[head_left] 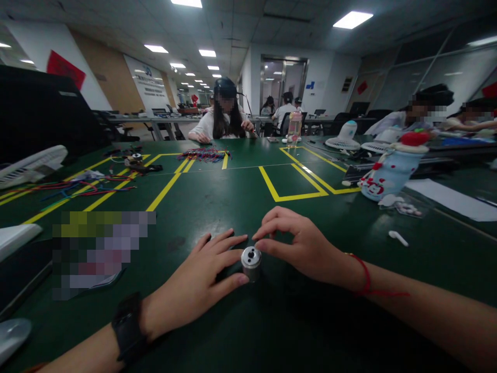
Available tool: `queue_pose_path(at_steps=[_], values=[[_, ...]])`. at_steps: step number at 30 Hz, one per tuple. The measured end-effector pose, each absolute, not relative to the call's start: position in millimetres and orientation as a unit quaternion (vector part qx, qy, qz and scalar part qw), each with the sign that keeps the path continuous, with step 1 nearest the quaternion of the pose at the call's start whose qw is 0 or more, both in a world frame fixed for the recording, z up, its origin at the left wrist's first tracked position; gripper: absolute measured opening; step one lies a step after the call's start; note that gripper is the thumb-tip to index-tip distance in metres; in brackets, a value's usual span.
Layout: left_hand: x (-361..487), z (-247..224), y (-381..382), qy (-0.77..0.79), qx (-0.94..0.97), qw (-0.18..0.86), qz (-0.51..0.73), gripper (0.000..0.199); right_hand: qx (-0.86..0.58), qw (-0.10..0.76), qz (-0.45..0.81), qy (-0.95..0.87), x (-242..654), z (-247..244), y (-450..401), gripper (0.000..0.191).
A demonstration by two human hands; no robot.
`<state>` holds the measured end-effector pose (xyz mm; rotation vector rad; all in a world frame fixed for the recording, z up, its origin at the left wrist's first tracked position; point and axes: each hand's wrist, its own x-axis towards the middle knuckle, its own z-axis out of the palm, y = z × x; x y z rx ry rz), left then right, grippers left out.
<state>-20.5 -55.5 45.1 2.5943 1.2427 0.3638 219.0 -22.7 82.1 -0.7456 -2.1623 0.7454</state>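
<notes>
A small silvery metal cylinder [251, 265] stands upright on the green table, with a few dark holes in its top face. My left hand [204, 277] lies low on its left side, the thumb and forefinger touching the cylinder while the other fingers stretch out flat. Above the cylinder's upper right edge is my right hand [293, 241], its thumb and forefinger brought together in a pinch. Whatever is between those fingertips, if anything, is too small to make out.
Right of my hands are a white earbud [398, 238] and a light blue bottle [392, 173]. Bundled wires [204, 154] lie farther off, near a person [223, 116] seated opposite. Loose wires [85, 189], a printed sheet [104, 254] and a mouse [13, 336] are left.
</notes>
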Motion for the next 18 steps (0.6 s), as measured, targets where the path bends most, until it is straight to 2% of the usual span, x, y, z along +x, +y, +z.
queue_pose_path(at_steps=[12,15,18], values=[[-18.6,41.3,-54.5,0.427,0.889,0.12,0.117,0.045,-0.277,0.317,0.258,-0.87,212.1,88.2,-34.8,0.015],[-14.3,43.2,-55.9,0.427,0.888,0.124,0.114,0.042,-0.311,0.362,0.274,-0.835,226.8,89.4,-22.8,0.02],[-12.8,45.8,-56.6,0.432,0.887,0.131,0.1,0.037,-0.415,0.425,0.305,-0.744,248.6,79.0,4.4,0.026]])
